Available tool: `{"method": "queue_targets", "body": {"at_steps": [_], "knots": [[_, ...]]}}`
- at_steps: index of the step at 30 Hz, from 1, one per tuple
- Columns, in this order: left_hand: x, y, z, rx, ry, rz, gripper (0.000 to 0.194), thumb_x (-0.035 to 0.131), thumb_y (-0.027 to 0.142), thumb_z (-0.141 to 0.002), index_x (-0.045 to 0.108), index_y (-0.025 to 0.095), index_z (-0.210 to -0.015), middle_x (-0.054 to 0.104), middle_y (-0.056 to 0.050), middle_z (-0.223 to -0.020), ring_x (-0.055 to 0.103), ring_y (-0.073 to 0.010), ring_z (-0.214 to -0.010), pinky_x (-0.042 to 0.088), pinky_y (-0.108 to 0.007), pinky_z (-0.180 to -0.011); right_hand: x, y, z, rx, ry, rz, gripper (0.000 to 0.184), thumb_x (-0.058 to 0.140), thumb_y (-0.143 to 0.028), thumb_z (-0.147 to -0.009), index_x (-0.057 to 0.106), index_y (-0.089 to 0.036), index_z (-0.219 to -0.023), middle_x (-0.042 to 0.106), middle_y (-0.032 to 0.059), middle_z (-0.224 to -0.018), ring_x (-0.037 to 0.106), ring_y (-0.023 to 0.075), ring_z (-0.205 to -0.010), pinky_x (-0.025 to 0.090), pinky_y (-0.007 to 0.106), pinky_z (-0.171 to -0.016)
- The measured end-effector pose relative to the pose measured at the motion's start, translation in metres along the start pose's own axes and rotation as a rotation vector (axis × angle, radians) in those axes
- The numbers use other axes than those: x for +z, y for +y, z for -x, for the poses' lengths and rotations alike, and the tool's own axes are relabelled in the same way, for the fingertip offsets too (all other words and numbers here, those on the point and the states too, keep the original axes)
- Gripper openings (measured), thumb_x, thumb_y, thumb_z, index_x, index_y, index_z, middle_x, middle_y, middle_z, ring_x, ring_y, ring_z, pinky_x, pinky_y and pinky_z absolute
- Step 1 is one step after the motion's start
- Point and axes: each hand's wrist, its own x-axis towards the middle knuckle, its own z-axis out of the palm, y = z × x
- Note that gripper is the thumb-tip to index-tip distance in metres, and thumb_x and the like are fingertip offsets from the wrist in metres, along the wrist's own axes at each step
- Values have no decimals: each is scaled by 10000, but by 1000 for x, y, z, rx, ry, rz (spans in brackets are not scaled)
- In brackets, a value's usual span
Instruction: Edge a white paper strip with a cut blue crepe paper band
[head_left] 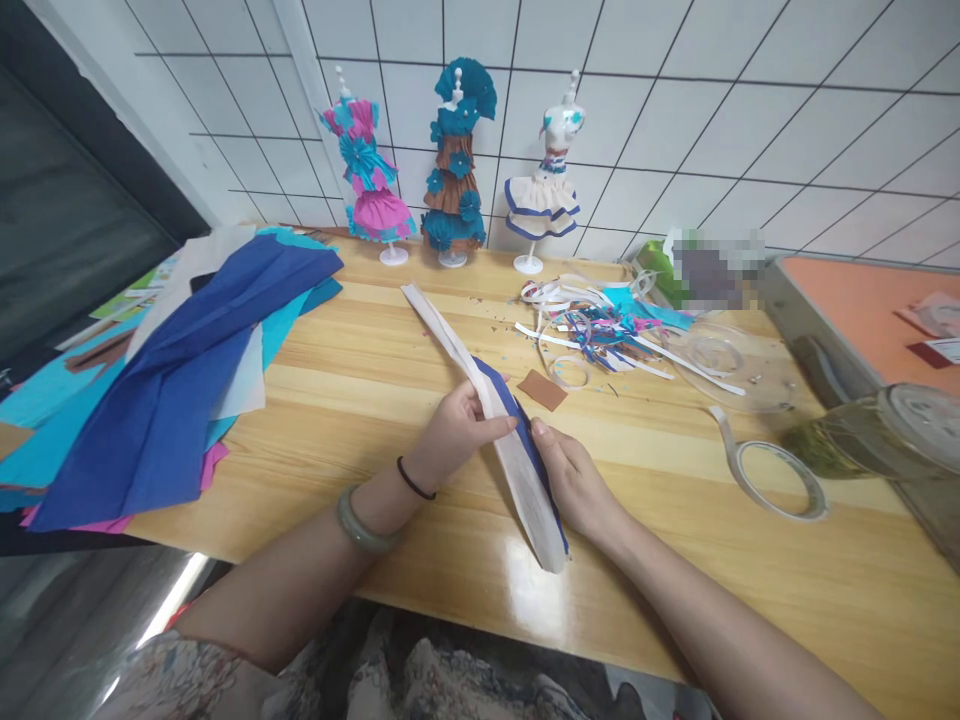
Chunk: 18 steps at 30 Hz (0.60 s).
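A long cream crepe-paper strip [517, 480] with a dark blue paper edging [501, 388] slants across the table in front of me. My left hand [469, 425] pinches it near the middle, thumb on top and fingers curled beneath. Close against the blue edge, my right hand [574, 475] is closed round what look like dark scissors [523, 412]. Only a thin dark tip shows by the thumb, and the handles are hidden in the hand. Below that tip the blue border is narrower than above it. A small brown paper piece [542, 390] lies just beyond the hands.
Three mini mannequins in paper dresses [375, 200] [455, 190] [541, 205] stand along the tiled wall. Coloured paper sheets [187, 350] pile up at left. Paper scraps [607, 325], a tape roll [780, 482] and a lidded jar [885, 430] sit at right.
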Motion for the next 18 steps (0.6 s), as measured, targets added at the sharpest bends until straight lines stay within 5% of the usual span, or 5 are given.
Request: {"method": "queue_targets", "body": {"at_steps": [18], "knots": [[0, -2, 0, 8, -46, 43, 483, 766, 182, -573, 544, 153, -1000, 608, 17, -755, 552, -96, -689, 441, -240, -706, 1, -1, 1, 3, 38, 10, 457, 275, -518, -898, 517, -175, -716, 571, 21, -717, 490, 168, -685, 386, 269, -658]]}}
